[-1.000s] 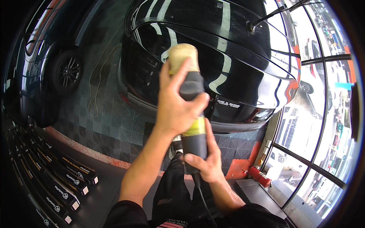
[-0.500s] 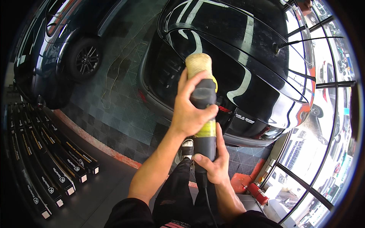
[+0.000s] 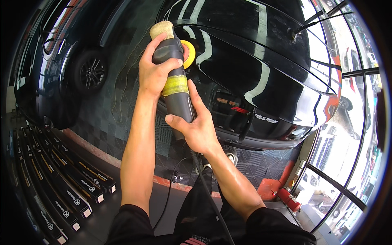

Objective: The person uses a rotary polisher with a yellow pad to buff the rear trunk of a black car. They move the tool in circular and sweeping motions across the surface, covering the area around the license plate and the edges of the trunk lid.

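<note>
A dark polisher [image 3: 180,105] with a yellow-green taped band and a cloth-wrapped head end is in both my hands. My left hand [image 3: 157,71] wraps round its upper body just below the pale wrapping. Lower down, my right hand [image 3: 199,127] grips the handle, thumb on one side and fingers on the other. The yellow pad [image 3: 188,54] shows at the tool's right side, facing the glossy black car [image 3: 228,77]; whether it touches the paint I cannot tell. A black power cord [image 3: 206,190] runs from the handle's lower end down past my legs.
Another dark vehicle with a black wheel [image 3: 92,70] stands at the left. Several long black boxes [image 3: 87,183] lie at the lower left. A red fire extinguisher [image 3: 289,199] is at the lower right beside large windows [image 3: 322,163]. A thin rope or cord lies on the tiled floor.
Both hands have carried the polisher up and to the left. The yellow pad has come more fully into sight, and more of my forearms shows.
</note>
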### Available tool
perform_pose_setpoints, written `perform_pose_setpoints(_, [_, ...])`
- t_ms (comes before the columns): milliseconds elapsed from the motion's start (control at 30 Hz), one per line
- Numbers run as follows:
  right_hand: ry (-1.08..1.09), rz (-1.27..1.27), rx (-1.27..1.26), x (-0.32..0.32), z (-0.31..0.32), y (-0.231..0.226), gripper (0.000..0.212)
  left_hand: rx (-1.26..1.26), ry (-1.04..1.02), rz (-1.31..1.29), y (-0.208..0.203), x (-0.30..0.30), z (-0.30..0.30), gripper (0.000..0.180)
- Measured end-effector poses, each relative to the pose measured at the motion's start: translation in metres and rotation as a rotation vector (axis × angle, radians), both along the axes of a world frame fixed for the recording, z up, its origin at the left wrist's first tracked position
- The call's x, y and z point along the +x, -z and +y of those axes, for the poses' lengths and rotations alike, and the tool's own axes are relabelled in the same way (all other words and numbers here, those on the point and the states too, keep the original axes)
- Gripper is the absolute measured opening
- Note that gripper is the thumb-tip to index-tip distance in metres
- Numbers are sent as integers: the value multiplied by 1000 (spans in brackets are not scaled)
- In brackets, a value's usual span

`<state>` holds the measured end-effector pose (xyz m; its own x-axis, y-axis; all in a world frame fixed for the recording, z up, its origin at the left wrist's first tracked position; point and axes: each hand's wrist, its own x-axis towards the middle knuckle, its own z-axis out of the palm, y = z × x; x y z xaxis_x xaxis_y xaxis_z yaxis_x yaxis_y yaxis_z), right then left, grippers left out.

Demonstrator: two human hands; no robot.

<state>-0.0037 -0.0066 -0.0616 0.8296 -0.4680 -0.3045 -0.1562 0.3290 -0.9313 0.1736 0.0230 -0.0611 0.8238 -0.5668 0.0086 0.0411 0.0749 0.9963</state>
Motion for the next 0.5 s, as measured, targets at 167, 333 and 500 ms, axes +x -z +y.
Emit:
perform_pose_setpoints(167, [-7,10,16,-26,-5,-2,106,36,-13,-116,8,-25,-2,77])
perform_pose_setpoints(333, [-66,26,-175,-18,-20,7,106,-112,-5,28,12,-12,-11,78])
perform_pose_setpoints(500, [-42,9,-391,-8,-19,29,106,-142,-5,-42,15,1,-16,74])
